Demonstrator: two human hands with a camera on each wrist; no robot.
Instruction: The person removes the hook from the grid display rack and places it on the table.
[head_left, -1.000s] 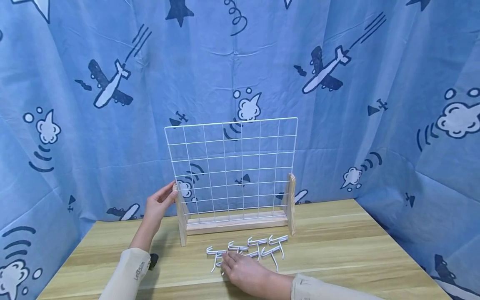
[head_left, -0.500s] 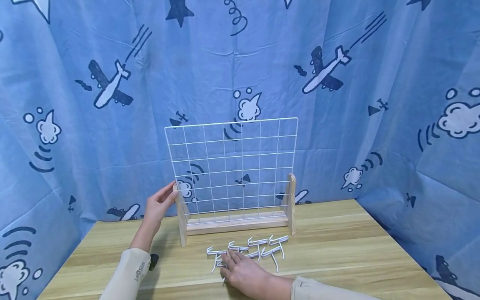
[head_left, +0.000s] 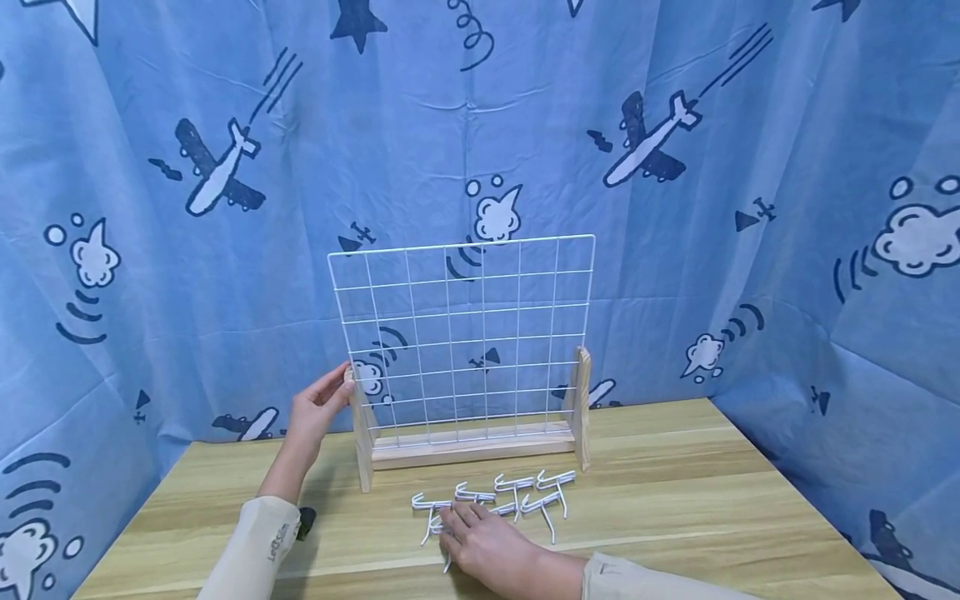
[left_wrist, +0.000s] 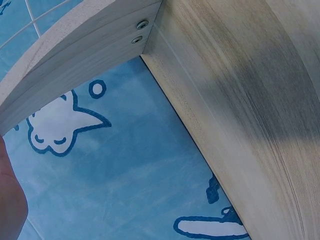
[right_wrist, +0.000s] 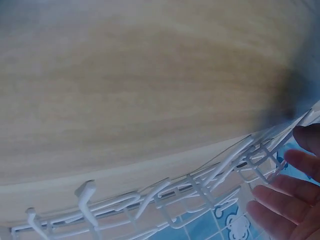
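Observation:
A white wire grid panel (head_left: 465, 333) stands upright in a wooden stand (head_left: 472, 450). My left hand (head_left: 315, 408) grips the top of the stand's left post (head_left: 362, 433) between thumb and fingers. Several white metal hooks (head_left: 543, 502) lie on the table in front of the stand. My right hand (head_left: 491, 542) is low over the left part of the hooks and holds one hook (head_left: 447, 564), whose prong sticks out below the fingers. In the right wrist view, thumb and fingers (right_wrist: 280, 200) are around the hook's wire; the exact contact is partly hidden.
The wooden table (head_left: 675, 483) extends to both sides of the stand. Close behind it hangs a blue curtain (head_left: 675, 275) printed with planes and clouds. A small black object (head_left: 306, 523) shows beside the left sleeve.
The prong under my right hand has swung outward and shows longer below the fingers. The right hand has shifted slightly left. My left hand and the stand stay put.

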